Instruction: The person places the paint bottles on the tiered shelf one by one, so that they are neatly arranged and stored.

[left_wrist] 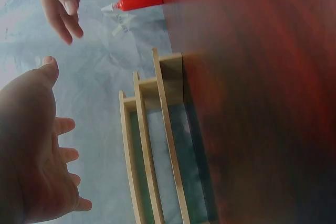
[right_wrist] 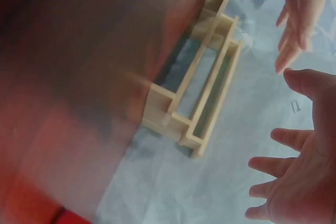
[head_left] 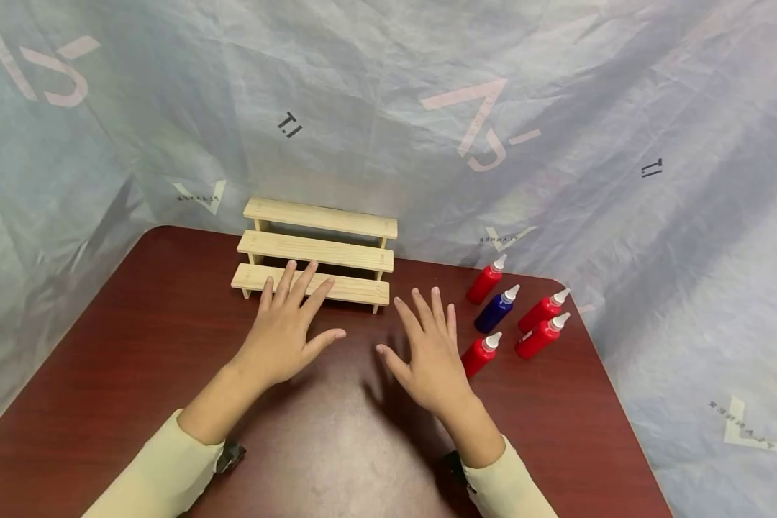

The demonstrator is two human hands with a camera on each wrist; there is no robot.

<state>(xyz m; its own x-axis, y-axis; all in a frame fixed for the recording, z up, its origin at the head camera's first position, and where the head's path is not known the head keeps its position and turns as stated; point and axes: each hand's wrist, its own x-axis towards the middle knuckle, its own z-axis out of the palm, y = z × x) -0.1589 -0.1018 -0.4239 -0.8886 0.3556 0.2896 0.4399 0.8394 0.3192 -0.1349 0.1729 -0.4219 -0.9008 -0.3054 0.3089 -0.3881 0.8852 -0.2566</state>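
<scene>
The fingers [head_left: 302, 284] of the left hand [head_left: 283, 342] are spread and loosely straight, grasping nothing, with the thumb held out to the side; the fingers [head_left: 422, 309] of the right hand [head_left: 434, 360] are likewise spread and free of any object. Both hands hang palm down above the worktop [head_left: 136, 345], apart from each other, their shadows falling on its dark red surface. Just past the left fingertips, which overlap its lowest shelf in the head view, stands a three-tier wooden rack [head_left: 317, 250], stepping up toward the back edge; the left wrist view shows that hand raised clear of it. Beside the right hand, and partly hidden by it, is a near red bottle [head_left: 475, 357]. Behind that come a blue bottle [head_left: 494, 314] and a back red bottle [head_left: 484, 285], with two more red bottles [head_left: 534, 341] close together near the right edge; all five have white pointed caps. Pale sleeves [head_left: 168, 467] cover the forearms. A wrinkled grey-blue sheet [head_left: 362, 86] with printed lettering hangs around the worktop.
</scene>
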